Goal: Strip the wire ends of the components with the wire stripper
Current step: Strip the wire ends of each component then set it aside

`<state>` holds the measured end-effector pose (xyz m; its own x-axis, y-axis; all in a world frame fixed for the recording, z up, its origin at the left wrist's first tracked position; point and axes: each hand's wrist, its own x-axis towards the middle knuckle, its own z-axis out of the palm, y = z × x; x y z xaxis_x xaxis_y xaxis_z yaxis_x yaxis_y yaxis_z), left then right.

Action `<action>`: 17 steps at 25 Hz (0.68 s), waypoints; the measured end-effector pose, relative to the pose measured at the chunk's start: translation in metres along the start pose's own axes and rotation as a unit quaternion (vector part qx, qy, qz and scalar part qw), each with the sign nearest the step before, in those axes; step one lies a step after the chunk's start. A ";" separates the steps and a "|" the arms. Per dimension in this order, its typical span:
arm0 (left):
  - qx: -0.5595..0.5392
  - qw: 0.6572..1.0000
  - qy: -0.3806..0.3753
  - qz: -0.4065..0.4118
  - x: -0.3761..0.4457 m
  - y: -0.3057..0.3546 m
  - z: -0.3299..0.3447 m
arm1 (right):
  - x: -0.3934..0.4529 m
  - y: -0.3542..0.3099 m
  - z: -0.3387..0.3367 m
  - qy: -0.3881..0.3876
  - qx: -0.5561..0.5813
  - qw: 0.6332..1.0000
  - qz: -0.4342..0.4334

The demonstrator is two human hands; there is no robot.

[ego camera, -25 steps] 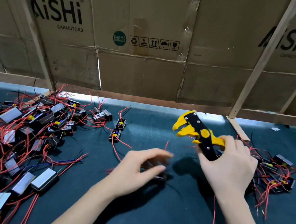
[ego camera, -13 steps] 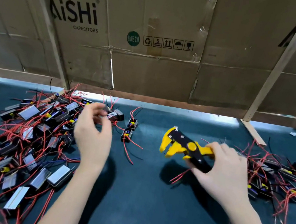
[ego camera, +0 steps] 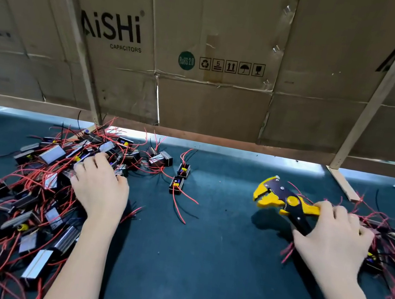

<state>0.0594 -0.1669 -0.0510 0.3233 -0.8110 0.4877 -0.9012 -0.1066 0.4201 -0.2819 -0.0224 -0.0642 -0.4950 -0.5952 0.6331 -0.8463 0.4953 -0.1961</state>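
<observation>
Clear mat btwn component piles

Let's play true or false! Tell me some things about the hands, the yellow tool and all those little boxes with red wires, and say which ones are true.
1. The right hand holds the wire stripper. True.
2. The left hand rests on bare mat. False: it reaches into the big pile of components.
3. The wire stripper is green. False: it is yellow and black.
4. Two components sit apart between the hands. True.
5. The cardboard wall reads "AiSHi". True.
</observation>
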 end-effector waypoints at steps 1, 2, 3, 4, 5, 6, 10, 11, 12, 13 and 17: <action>0.010 1.000 -0.016 0.005 0.001 -0.001 0.001 | 0.001 -0.002 -0.001 0.013 0.026 1.000 -0.005; 0.020 0.999 -0.032 0.012 0.002 -0.002 0.003 | 0.002 -0.006 -0.002 0.023 0.059 0.998 -0.011; 0.026 0.999 -0.042 0.016 0.003 -0.003 0.004 | 0.001 -0.011 -0.003 0.027 0.095 0.995 -0.016; 0.027 0.998 -0.046 0.018 0.003 -0.003 0.006 | 0.000 -0.016 -0.003 0.027 0.130 0.991 -0.021; 0.022 0.999 -0.045 0.017 0.003 -0.003 0.006 | -0.001 -0.020 -0.004 0.028 0.160 0.986 -0.028; 0.014 0.999 -0.042 0.014 0.004 -0.003 0.007 | -0.002 -0.021 -0.004 0.031 0.180 0.983 -0.036; 0.014 0.999 -0.031 0.002 0.007 -0.007 0.008 | -0.006 -0.023 -0.002 0.028 0.175 0.983 -0.053; 0.018 1.000 -0.024 0.008 0.007 -0.008 0.007 | -0.007 -0.025 -0.001 0.025 0.170 0.983 -0.059; 0.017 1.000 -0.015 0.015 0.007 -0.008 0.008 | -0.008 -0.026 0.000 0.023 0.166 0.984 -0.066; 0.013 1.000 -0.005 0.018 0.007 -0.007 0.007 | -0.009 -0.027 0.000 0.021 0.163 0.984 -0.072; 0.009 1.000 -0.006 -0.007 0.009 -0.006 0.008 | -0.012 -0.028 0.001 0.005 0.151 0.984 -0.096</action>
<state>0.0654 -0.1779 -0.0553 0.3330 -0.8161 0.4724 -0.9017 -0.1291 0.4126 -0.2523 -0.0301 -0.0666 -0.3197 -0.6530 0.6866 -0.9446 0.1629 -0.2849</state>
